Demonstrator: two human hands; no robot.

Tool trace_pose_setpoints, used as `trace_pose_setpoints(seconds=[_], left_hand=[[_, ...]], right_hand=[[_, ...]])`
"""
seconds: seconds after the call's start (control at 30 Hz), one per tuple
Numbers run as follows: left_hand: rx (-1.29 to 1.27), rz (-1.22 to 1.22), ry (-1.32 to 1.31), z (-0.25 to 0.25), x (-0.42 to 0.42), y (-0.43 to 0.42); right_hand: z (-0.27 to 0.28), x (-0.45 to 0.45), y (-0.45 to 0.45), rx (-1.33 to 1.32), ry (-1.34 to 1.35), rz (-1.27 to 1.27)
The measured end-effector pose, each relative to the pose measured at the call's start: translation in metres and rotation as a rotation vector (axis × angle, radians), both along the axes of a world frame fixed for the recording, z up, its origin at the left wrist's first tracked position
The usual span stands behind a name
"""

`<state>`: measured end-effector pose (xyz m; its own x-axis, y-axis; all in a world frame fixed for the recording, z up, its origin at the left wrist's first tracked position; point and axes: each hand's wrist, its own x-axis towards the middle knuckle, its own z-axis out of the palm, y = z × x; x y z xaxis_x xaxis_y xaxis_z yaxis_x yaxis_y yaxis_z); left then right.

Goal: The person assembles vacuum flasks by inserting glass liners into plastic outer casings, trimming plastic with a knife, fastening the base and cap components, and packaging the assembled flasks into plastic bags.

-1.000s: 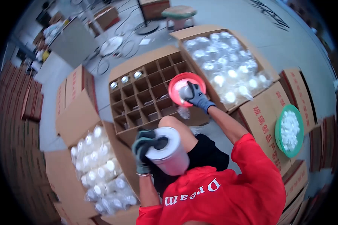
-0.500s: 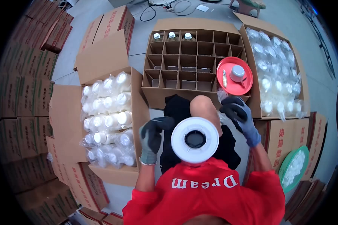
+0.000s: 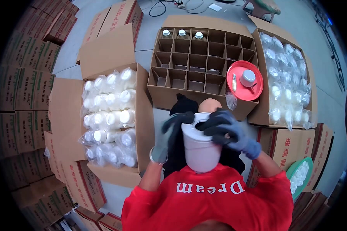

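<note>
A white plastic tub (image 3: 202, 154) with a wide rim and a dark round opening in its top leans between the person's knees, against the red shirt. Both gloved hands are at its top. My left hand (image 3: 169, 133) is closed at the left rim, its dark fingertips on the edge, with some motion blur. From the right, my right hand (image 3: 229, 133) curls its fingers over the rim, partly covering the opening. The inside of the tub is too dark to make out.
Ahead stands a divided carton (image 3: 152, 86) with three white-capped bottles (image 3: 182, 34). A red round tray (image 3: 239, 96) on its corner holds a white cup (image 3: 247, 78). Cartons of plastic-wrapped white bottles (image 3: 113, 117) flank me; a green basin (image 3: 309, 165) holds white pieces. Stacked boxes (image 3: 27, 88) line the left.
Both hands have come inward from beside the tub to its rim. The tub's top has tipped away from the body, so its side now shows.
</note>
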<state>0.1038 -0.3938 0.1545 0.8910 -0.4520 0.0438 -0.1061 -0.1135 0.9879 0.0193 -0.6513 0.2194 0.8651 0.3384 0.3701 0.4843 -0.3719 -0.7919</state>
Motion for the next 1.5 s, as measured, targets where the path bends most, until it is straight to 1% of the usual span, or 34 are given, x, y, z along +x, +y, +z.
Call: trace_pose_setpoints(seconds=[0.03, 0.07, 0.1, 0.17, 0.2, 0.23, 0.3, 0.33, 0.37, 0.47, 0.5, 0.53, 0.6, 0.67, 0.7, 0.77, 0.8, 0.83, 0.87, 0.93, 0.97, 1.0, 1.03, 1.1, 1.13, 1.17, 1.27, 1.3, 1.33, 1.37, 1.4, 1.43, 1.47, 1.5], left_hand=[[-0.122, -0.049, 0.033, 0.02, -0.002, 0.006], [-0.224, 0.011, 0.234, 0.023, 0.003, 0.019], [-0.183, 0.082, 0.138, 0.024, 0.003, 0.015], [-0.127, 0.096, 0.178, 0.005, -0.003, 0.002], [-0.117, -0.023, 0.092, 0.006, -0.003, -0.013], [-0.117, -0.138, 0.007, 0.008, -0.002, -0.028], [-0.124, -0.307, 0.09, 0.031, 0.022, -0.05], [-0.086, -0.318, 0.037, 0.032, 0.027, -0.053], [-0.049, -0.327, -0.016, 0.033, 0.032, -0.057], [0.045, -0.379, -0.116, 0.041, 0.036, -0.056], [-0.203, -0.351, 0.378, 0.043, 0.025, -0.049], [-0.034, -0.39, 0.159, 0.052, 0.023, -0.039], [-0.168, -0.255, 0.284, 0.049, 0.019, -0.019], [-0.372, -0.15, 0.404, 0.047, 0.022, -0.005], [-0.255, -0.043, 0.319, 0.043, 0.023, -0.006], [-0.02, -0.033, 0.224, 0.041, 0.01, -0.013], [-0.045, -0.039, 0.249, 0.041, 0.006, -0.007], [-0.069, -0.044, 0.273, 0.041, 0.002, -0.002], [-0.234, -0.069, 0.363, 0.042, 0.005, 0.017], [-0.566, -0.115, 0.548, 0.048, 0.014, 0.039], [-0.168, -0.028, 0.258, 0.051, 0.018, 0.037], [0.259, 0.081, 0.01, 0.056, 0.023, 0.033], [0.102, 0.225, 0.238, 0.003, 0.001, 0.052], [0.321, 0.172, 0.261, -0.048, -0.029, 0.062], [-0.131, -0.203, 0.22, 0.056, 0.014, 0.014], [-0.137, -0.172, 0.294, 0.026, 0.01, 0.055], [-0.851, -0.366, 0.391, 0.04, 0.028, 0.036], [-0.594, -0.299, 0.36, 0.042, 0.022, 0.034], [-0.384, -0.361, 0.205, 0.05, 0.029, 0.017], [-0.184, -0.415, 0.036, 0.059, 0.036, -0.001], [-0.028, -0.574, -0.251, 0.07, 0.054, -0.031], [-0.047, -0.534, -0.121, 0.066, 0.06, -0.039], [-0.069, -0.492, 0.003, 0.06, 0.065, -0.047], [-0.103, -0.392, 0.067, 0.049, 0.071, -0.056]], right_hand=[[-0.003, -0.007, -0.021, 0.013, 0.061, -0.135], [-0.001, -0.011, -0.032, 0.022, 0.125, -0.27], [0.001, -0.012, -0.029, 0.044, 0.122, -0.258], [0.02, -0.001, -0.004, 0.092, 0.097, -0.234], [0.028, 0.002, 0.013, 0.076, 0.138, -0.087], [0.028, -0.004, 0.032, -0.056, 0.064, -0.212], [0.03, -0.013, 0.067, -0.261, -0.05, -0.439], [0.032, -0.014, 0.081, -0.331, -0.084, -0.547], [0.028, -0.014, 0.088, -0.286, -0.028, -0.598], [0.019, -0.015, 0.064, -0.243, -0.026, -0.431], [0.014, -0.014, 0.041, -0.152, -0.061, -0.279], [0.016, -0.005, 0.014, -0.12, -0.091, -0.129], [0.034, -0.001, -0.013, -0.077, 0.067, -0.168], [0.025, -0.002, -0.025, -0.111, 0.096, -0.14], [0.02, 0.0, -0.026, -0.129, 0.104, -0.119], [0.013, 0.001, -0.002, 0.004, 0.171, 0.013], [0.01, 0.003, 0.006, 0.068, 0.209, 0.084], [0.004, 0.004, 0.0, -0.05, 0.164, 0.132], [0.009, 0.011, -0.02, -0.037, 0.144, 0.011], [0.002, 0.012, -0.054, 0.019, 0.452, -0.321], [0.005, 0.016, -0.064, 0.029, 0.58, -0.464], [0.006, 0.017, -0.06, 0.004, 0.444, -0.313], [0.01, 0.023, -0.044, -0.017, 0.305, -0.164], [0.0, 0.028, -0.038, -0.066, 0.275, -0.149], [-0.005, 0.03, -0.035, -0.091, 0.259, -0.141], [-0.026, 0.015, -0.069, -0.095, 0.404, -0.379], [-0.006, 0.024, -0.072, 0.062, 0.653, -0.484], [-0.001, 0.025, -0.051, 0.153, 0.583, -0.319], [0.002, 0.025, -0.03, 0.245, 0.502, -0.166], [-0.006, 0.027, -0.014, 0.173, 0.412, -0.052], [0.001, 0.048, -0.012, 0.085, 0.198, -0.081], [-0.015, 0.062, -0.011, 0.309, 0.335, -0.213], [-0.026, 0.083, -0.012, 0.436, 0.394, -0.287], [-0.037, 0.104, -0.014, 0.573, 0.44, -0.363]])
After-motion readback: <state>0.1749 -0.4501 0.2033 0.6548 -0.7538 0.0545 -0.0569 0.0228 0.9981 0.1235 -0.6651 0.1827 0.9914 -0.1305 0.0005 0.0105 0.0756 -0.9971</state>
